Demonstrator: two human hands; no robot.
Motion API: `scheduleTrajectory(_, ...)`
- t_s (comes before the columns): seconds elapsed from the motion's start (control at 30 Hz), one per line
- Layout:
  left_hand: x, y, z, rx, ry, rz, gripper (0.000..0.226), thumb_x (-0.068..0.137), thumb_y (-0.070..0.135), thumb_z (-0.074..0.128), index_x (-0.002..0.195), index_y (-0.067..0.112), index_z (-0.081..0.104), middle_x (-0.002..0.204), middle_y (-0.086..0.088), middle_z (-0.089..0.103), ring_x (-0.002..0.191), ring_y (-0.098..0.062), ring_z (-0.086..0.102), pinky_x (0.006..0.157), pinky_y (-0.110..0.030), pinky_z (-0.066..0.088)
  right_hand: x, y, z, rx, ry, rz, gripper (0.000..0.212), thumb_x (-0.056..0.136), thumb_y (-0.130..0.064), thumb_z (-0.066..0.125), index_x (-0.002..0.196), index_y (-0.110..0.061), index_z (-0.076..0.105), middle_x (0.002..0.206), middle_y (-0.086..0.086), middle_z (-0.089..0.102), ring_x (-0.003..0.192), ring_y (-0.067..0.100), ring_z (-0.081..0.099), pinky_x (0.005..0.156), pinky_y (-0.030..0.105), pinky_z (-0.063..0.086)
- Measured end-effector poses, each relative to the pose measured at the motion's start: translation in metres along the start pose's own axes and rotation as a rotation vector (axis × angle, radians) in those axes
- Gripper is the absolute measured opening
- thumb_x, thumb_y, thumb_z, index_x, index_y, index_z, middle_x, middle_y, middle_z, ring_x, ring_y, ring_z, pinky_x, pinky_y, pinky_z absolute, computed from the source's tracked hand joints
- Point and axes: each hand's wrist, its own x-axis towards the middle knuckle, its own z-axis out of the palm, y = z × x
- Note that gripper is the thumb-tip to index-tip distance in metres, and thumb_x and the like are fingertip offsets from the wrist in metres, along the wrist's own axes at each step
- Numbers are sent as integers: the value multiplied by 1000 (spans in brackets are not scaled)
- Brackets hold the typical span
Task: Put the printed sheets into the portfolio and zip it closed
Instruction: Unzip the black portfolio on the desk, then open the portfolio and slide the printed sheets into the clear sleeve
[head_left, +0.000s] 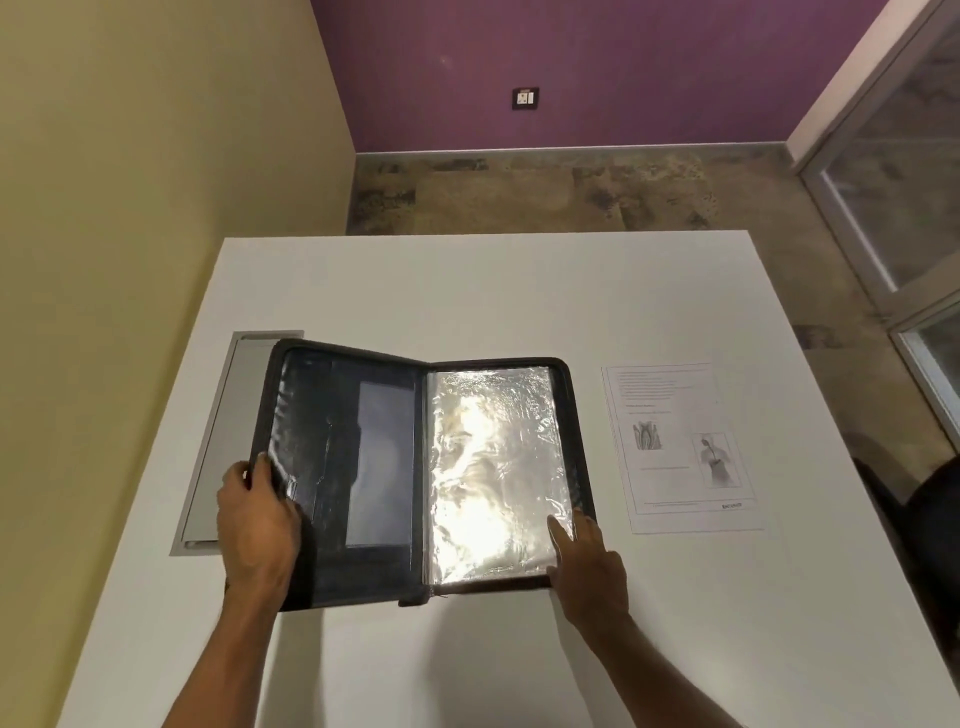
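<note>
A black zip portfolio (379, 467) lies open on the white table (467, 291). Shiny clear plastic sleeves (493, 467) fill its right half. My left hand (257, 525) grips the left cover at its outer edge and holds it tilted up off the table. My right hand (587, 561) rests with fingers spread on the lower right corner of the sleeves, pressing them flat. The printed sheets (680, 447), with text and small anatomy drawings, lie flat on the table to the right of the portfolio, untouched.
A grey metal cable flap (218, 441) is set into the table under the portfolio's left cover. A yellow wall runs along the left. A dark chair (930, 514) stands at the table's right edge. A glass door frame is at far right.
</note>
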Motion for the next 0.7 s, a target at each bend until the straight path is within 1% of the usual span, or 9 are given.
scheduleTrajectory(0.07, 5, -19, 17, 162, -67, 63, 46, 91, 10, 64, 134, -1, 53, 122, -24, 56, 105, -46, 57, 90, -57, 52, 0, -1, -1, -22, -17, 18, 78, 73, -24, 85, 144, -33, 55, 153, 8, 51, 139, 22, 52, 73, 38, 56)
scheduleTrajectory(0.1, 8, -28, 26, 214, -120, 70, 51, 90, 17, 67, 136, -2, 52, 125, -27, 56, 109, -48, 55, 94, -59, 50, 0, -2, -3, -23, -35, 27, 78, 74, -24, 84, 145, -33, 53, 154, 8, 50, 139, 22, 51, 74, 38, 56)
scheduleTrajectory(0.17, 11, -41, 42, 267, -238, 58, 72, 93, 37, 70, 149, 1, 42, 151, -31, 38, 138, -50, 37, 113, -63, 31, 1, -5, -3, -33, -37, 28, 79, 76, -24, 84, 147, -32, 51, 155, 9, 49, 140, 24, 50, 76, 39, 57)
scheduleTrajectory(0.23, 11, -49, 55, 293, -305, 61, 89, 91, 47, 72, 156, 3, 31, 164, -29, 19, 152, -44, 18, 120, -61, 20, 2, -6, 0, -37, -31, 25, 78, 79, -24, 81, 150, -33, 48, 156, 9, 47, 142, 24, 48, 79, 40, 57)
scheduleTrajectory(0.3, 12, -50, 62, 317, -306, 65, 91, 87, 48, 76, 155, 3, 35, 163, -28, 22, 151, -44, 20, 117, -60, 26, 4, -7, 3, -39, -24, 30, 77, 73, -19, 84, 144, -31, 57, 149, 11, 54, 136, 26, 55, 72, 40, 58)
scheduleTrajectory(0.37, 14, -48, 66, 351, -288, 39, 84, 83, 48, 80, 147, 5, 48, 153, -27, 38, 139, -46, 36, 108, -61, 42, 5, -6, 7, -43, -47, 36, 74, 62, -14, 90, 132, -26, 68, 139, 15, 63, 124, 29, 65, 59, 41, 57)
scheduleTrajectory(0.43, 13, -42, 70, 344, -314, -13, 74, 83, 47, 80, 141, 8, 53, 142, -23, 49, 128, -44, 46, 99, -60, 51, 5, -5, 9, -47, -20, 29, 71, 62, -13, 90, 129, -25, 69, 139, 16, 63, 123, 30, 65, 56, 40, 57)
scheduleTrajectory(0.53, 11, -38, 77, 285, -360, -78, 70, 88, 43, 76, 143, 7, 50, 141, -23, 51, 128, -44, 48, 103, -58, 49, 3, -4, 10, -37, 25, 20, 69, 67, -13, 86, 132, -26, 65, 146, 14, 57, 130, 30, 60, 63, 39, 58)
scheduleTrajectory(0.7, 12, -39, 81, 270, -359, -105, 71, 89, 42, 76, 144, 7, 50, 146, -24, 48, 131, -45, 47, 103, -58, 47, 5, -1, 16, -59, 19, 22, 74, 56, -13, 90, 125, -24, 67, 146, 15, 57, 129, 30, 61, 60, 38, 57)
